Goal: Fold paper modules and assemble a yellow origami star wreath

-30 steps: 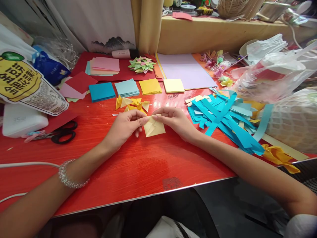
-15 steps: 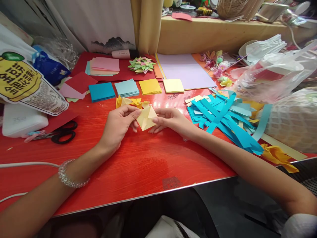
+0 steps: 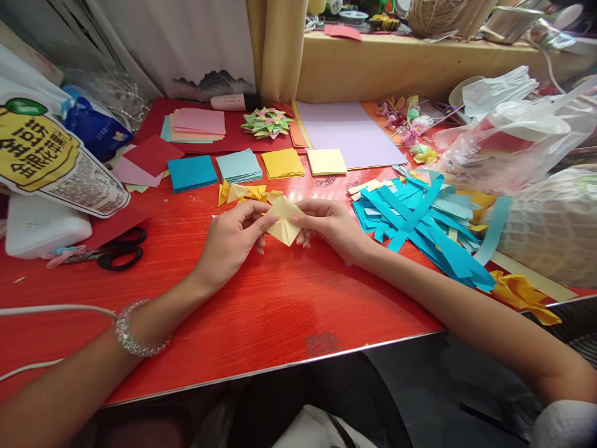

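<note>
A small pale yellow folded paper (image 3: 283, 225) is held just above the red table (image 3: 261, 311), a corner pointing down. My left hand (image 3: 231, 239) pinches its left edge between thumb and fingers. My right hand (image 3: 329, 227) pinches its right edge, fingers curled. Just behind the hands lie several folded yellow paper pieces (image 3: 242, 193). A bead bracelet (image 3: 133, 333) sits on my left wrist.
Stacks of square paper (image 3: 282, 163) in blue, yellow and pink lie at the back. A heap of blue paper strips (image 3: 420, 218) lies on the right, near plastic bags (image 3: 517, 137). Black scissors (image 3: 119, 249) and a white box (image 3: 41, 227) sit on the left. A lilac sheet (image 3: 349, 130) lies behind.
The folded paper has been turned between my fingers, from lying flat and low to tilted with a corner down. Both hands stayed close together over the same spot.
</note>
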The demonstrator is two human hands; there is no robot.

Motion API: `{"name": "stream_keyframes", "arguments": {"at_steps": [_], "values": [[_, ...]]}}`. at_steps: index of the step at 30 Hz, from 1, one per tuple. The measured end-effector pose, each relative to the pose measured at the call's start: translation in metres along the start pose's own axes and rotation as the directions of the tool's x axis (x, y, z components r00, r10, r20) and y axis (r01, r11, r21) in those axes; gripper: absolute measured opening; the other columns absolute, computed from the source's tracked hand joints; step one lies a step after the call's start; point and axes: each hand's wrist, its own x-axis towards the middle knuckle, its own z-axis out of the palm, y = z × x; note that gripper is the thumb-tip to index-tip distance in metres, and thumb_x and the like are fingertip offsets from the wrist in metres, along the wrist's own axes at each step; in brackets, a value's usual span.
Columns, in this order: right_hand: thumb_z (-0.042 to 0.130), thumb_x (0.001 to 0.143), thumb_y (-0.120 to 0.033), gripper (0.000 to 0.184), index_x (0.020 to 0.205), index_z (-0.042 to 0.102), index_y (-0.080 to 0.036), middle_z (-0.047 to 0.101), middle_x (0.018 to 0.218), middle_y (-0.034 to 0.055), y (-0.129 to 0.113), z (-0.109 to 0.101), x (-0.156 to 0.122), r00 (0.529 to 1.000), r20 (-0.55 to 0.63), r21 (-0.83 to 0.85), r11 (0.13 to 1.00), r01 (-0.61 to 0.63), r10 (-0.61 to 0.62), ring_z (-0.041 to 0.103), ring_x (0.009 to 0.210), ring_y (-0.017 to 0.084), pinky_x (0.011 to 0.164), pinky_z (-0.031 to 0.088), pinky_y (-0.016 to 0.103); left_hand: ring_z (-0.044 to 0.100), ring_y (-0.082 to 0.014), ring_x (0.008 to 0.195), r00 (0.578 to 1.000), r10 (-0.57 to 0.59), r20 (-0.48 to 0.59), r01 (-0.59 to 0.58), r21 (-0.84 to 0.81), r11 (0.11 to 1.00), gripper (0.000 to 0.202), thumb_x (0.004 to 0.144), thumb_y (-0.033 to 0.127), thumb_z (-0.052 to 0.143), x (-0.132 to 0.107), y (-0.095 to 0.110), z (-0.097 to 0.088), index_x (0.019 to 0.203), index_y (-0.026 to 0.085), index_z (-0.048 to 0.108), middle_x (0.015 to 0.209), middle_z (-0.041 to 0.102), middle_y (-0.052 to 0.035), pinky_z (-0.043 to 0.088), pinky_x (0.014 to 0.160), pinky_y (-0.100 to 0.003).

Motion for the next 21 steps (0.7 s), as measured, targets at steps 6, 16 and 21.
{"name": "stream_keyframes", "arguments": {"at_steps": [6,16,21], "values": [[0.063,0.074,-0.030,0.022,0.090,0.064,-0.015,0.059,0.064,-0.0020,-0.0001,0.0020,-0.0011,1.000,0.012,0.008,1.000,-0.002,0.002,0.054,0.050,0.007,0.048,0.046,0.019,0.051,-0.0097,0.049,0.997,0.045,-0.055,-0.047,-0.029,0.998,0.016,0.078,0.032,0.059,-0.0032,0.0018,0.0032,0.091,0.024,0.055,0.064,0.052,0.0036,0.040,0.045,-0.021],[0.063,0.075,-0.027,0.021,0.090,0.064,-0.013,0.061,0.069,0.0000,0.0004,0.0000,0.0002,1.000,0.023,0.082,0.997,-0.004,0.002,0.058,0.054,0.007,0.048,0.047,0.017,0.054,-0.0102,0.062,0.988,0.119,0.101,-0.127,0.075,0.989,0.011,0.082,0.025,0.054,-0.0019,0.0003,-0.0001,0.088,0.019,0.061,0.079,0.055,-0.0007,0.046,0.057,-0.023],[0.063,0.075,-0.027,0.021,0.091,0.064,-0.013,0.063,0.071,0.0007,0.0013,0.0003,0.0002,1.000,0.028,0.089,0.996,-0.001,-0.001,0.058,0.055,0.007,0.048,0.048,0.017,0.057,-0.0101,0.061,0.994,0.084,0.065,-0.077,-0.102,0.992,0.020,0.077,0.021,0.060,0.0019,-0.0038,0.0022,0.095,0.021,0.052,0.076,0.055,0.0022,0.049,0.055,-0.022]]}}
